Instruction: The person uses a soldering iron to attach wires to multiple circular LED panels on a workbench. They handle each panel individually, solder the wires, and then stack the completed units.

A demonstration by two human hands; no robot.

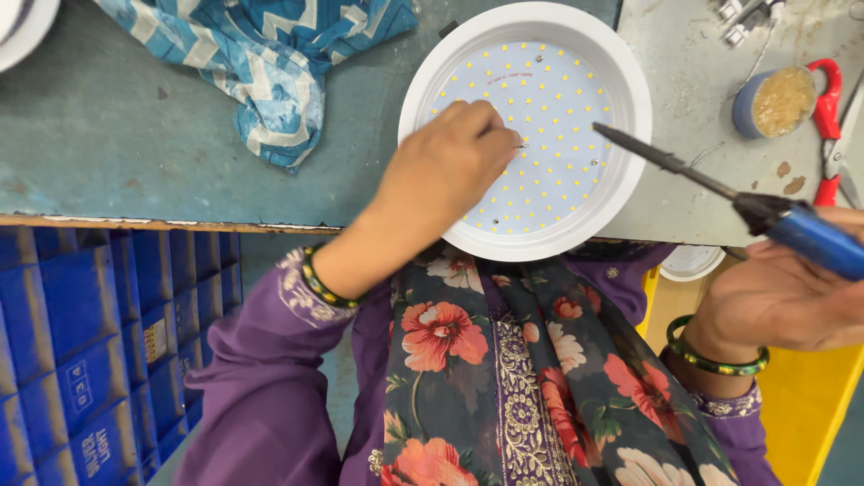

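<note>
One lamp [526, 130] overhanging table edge [162, 221], left hand [445, 171] on it, soldering iron [720, 193] alongside

A blue-and-white patterned cloth [270, 63] is lying crumpled on the workbench [108, 135], while red-handled scissors [832, 126] are resting beside a small round tin [776, 101].

Open grey-green desk [108, 135] surface lies left of the round white lamp housing with its dotted LED panel [526, 130]; a hand could cross there freely. Far left of that stretch, a crumpled blue-and-white patterned cloth [261, 63] blocks the upper edge. Over the panel: left hand [445, 175] covers its left half; the dark tip of the blue-handled soldering iron [720, 193] slants in from the right. Right desk corner is crowded: small blue pot of amber paste [778, 101], red-handled scissors [832, 126] touching beside it. Below the desk edge, blue plastic crates [90, 342] fill the left.
</note>
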